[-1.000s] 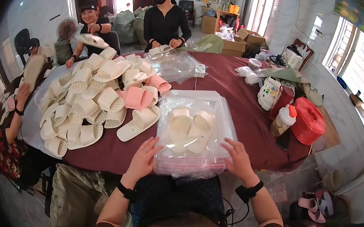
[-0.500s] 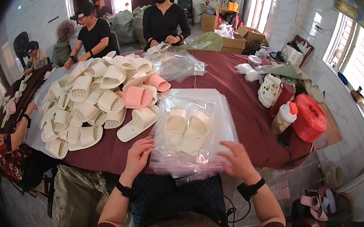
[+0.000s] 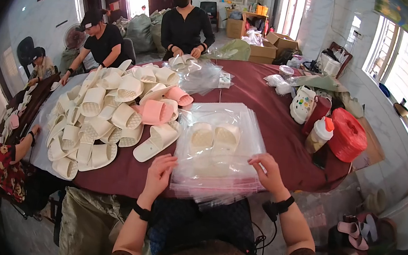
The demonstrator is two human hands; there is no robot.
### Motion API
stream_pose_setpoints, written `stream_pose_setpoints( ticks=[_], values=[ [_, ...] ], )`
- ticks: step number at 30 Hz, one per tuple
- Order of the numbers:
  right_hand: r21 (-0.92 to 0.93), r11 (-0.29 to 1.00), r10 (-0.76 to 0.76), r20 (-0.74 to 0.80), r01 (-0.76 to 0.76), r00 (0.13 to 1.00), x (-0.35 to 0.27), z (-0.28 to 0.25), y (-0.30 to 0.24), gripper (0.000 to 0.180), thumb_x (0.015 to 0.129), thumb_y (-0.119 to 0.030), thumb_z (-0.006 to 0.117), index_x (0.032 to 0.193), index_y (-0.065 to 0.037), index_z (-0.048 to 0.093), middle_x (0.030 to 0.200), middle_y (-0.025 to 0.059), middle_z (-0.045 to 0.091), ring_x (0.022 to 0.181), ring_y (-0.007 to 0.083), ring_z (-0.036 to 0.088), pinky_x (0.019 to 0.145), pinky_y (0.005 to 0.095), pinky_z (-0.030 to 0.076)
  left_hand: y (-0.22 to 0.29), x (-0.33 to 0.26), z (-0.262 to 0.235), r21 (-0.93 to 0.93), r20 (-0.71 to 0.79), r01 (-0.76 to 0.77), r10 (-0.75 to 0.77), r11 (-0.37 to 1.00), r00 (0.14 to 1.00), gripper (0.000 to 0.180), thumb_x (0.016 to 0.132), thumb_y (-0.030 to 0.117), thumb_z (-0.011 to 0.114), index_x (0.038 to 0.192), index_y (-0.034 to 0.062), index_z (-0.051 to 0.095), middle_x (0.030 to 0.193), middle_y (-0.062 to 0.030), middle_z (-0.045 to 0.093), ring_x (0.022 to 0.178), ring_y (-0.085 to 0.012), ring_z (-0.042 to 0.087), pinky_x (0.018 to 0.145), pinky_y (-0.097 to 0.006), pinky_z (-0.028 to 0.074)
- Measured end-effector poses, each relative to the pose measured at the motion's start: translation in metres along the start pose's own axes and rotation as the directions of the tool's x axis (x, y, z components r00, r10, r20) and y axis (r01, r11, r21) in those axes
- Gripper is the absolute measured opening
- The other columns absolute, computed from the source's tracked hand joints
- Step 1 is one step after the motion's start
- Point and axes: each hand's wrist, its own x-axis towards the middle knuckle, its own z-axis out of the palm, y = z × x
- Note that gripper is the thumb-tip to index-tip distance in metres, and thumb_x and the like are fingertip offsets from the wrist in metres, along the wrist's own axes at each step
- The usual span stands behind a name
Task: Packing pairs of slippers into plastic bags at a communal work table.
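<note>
Two cream slippers (image 3: 214,135) lie side by side in a clear plastic bag (image 3: 214,167) in front of me, on a stack of flat clear bags (image 3: 201,192). Glossy film blurs the slippers' near halves. My left hand (image 3: 160,172) is at the bag's left edge, fingers bent together and tips against the plastic. At the right edge, my right hand (image 3: 267,173) pinches the film between thumb and fingers. A large heap of cream slippers (image 3: 96,125) lies to the left, with a few pink slippers (image 3: 156,112) on its right side.
Across the maroon-covered table (image 3: 248,90), a person in black (image 3: 187,30) handles slippers and clear bags. Other people work at the left. At the right stand a white bottle with an orange cap (image 3: 319,135), a red roll of plastic twine (image 3: 348,135) and a white clog (image 3: 302,106).
The film now covers the near halves of the slippers in my bag. My right hand's spread fingers have closed at the bag's edge. The person opposite has moved slippers onto their bags.
</note>
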Motion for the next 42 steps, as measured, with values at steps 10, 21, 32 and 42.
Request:
stream_pose_setpoints(
  ticks=[10, 21, 32, 42],
  values=[
    [-0.148, 0.868, 0.473, -0.047, -0.474, 0.880, -0.019, 0.023, 0.010, 0.028, 0.090, -0.026, 0.066, 0.076, -0.003, 0.057, 0.070, 0.0129, 0.061, 0.069, 0.0299, 0.060, 0.063, 0.0372, 0.047, 0.002, -0.023, 0.037, 0.035, 0.000, 0.256, -0.256, 0.966, 0.967, 0.014, 0.082, 0.014, 0.074, 0.076, 0.0017, 0.068, 0.077, -0.0110, 0.067, 0.076, -0.0273, 0.064, 0.064, -0.036, 0.050],
    [-0.666, 0.733, -0.003, -0.201, -0.135, 0.979, -0.005, 0.051, -0.004, 0.015, 0.082, -0.019, 0.068, 0.092, -0.008, 0.063, 0.090, 0.0101, 0.064, 0.088, 0.0277, 0.062, 0.079, 0.0460, 0.047, 0.022, -0.009, 0.065, 0.505, 0.244, -0.402, 0.320, 0.764, 0.915, 0.039, 0.079, 0.012, 0.067, 0.118, 0.0126, 0.063, 0.134, -0.0070, 0.057, 0.122, -0.0294, 0.053, 0.103, -0.049, 0.040],
    [-0.396, 0.877, 0.340, 0.109, -0.272, 0.934, -0.008, 0.077, -0.002, 0.039, 0.087, -0.029, 0.067, 0.117, -0.004, 0.060, 0.112, 0.0150, 0.062, 0.109, 0.0359, 0.057, 0.090, 0.0450, 0.050, 0.000, -0.009, 0.073, 0.298, 0.156, -0.195, 0.154, 0.934, 0.976, 0.046, 0.082, 0.021, 0.073, 0.124, 0.0074, 0.060, 0.123, -0.0119, 0.062, 0.119, -0.0331, 0.055, 0.105, -0.051, 0.038],
    [-0.384, 0.855, 0.417, 0.108, -0.349, 0.903, -0.010, 0.076, -0.008, 0.046, 0.084, -0.032, 0.071, 0.120, -0.004, 0.059, 0.116, 0.0147, 0.061, 0.111, 0.0358, 0.056, 0.091, 0.0455, 0.049, -0.017, 0.029, 0.084, 0.295, 0.079, 0.557, -0.601, 0.776, 0.796, 0.084, 0.071, 0.050, 0.082, 0.127, -0.0049, 0.052, 0.103, -0.0230, 0.066, 0.092, -0.0424, 0.063, 0.078, -0.047, 0.051]
  ],
)
